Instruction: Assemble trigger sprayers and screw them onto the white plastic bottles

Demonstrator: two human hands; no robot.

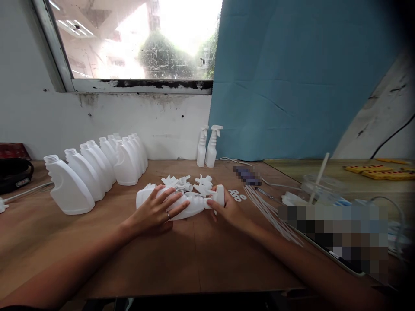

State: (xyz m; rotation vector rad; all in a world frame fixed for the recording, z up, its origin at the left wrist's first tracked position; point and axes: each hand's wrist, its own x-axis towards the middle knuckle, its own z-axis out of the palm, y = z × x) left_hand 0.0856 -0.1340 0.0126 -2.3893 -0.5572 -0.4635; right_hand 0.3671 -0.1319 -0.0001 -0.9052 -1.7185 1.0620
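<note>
A white plastic bottle (191, 208) lies on its side near the middle of the table, its neck to the right. My left hand (158, 209) rests over the bottle's body, fingers wrapped across it. At the neck, my right hand (228, 209) grips a white spray head (220, 196), which meets the bottle's mouth; the exact join is partly hidden by the fingers. Just behind the bottle is a pile of loose white spray heads (178, 183). Several small white rings (237, 196) lie to the right of my right hand.
Several open white bottles (73, 188) stand in rows at the left. Two bottles with spray heads (211, 149) stand by the wall. Thin white tubes (270, 216) lie at the right, near a cup with a straw (319, 185) and blurred items. A dark object (14, 175) sits far left.
</note>
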